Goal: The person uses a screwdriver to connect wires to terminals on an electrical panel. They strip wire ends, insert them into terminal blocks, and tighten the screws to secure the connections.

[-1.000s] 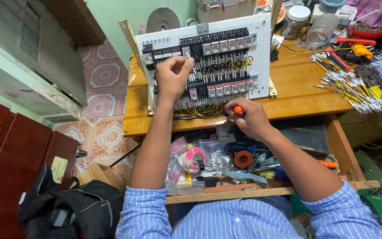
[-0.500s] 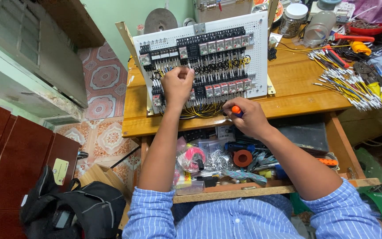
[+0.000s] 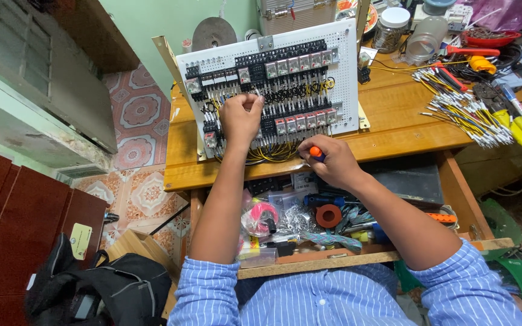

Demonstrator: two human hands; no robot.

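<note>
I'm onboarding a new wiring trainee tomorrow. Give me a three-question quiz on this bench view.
1. True or false: the right hand grips an orange-handled screwdriver.
2. Where is the left hand? A) in the open drawer B) on the white perforated wiring panel C) on the black bag
3. Fill in: the loose bundle of yellow wires lies on the wooden desk, to the panel's ____.

Key
1. True
2. B; its fingers are pinched among the relays and yellow wiring
3. right
</note>
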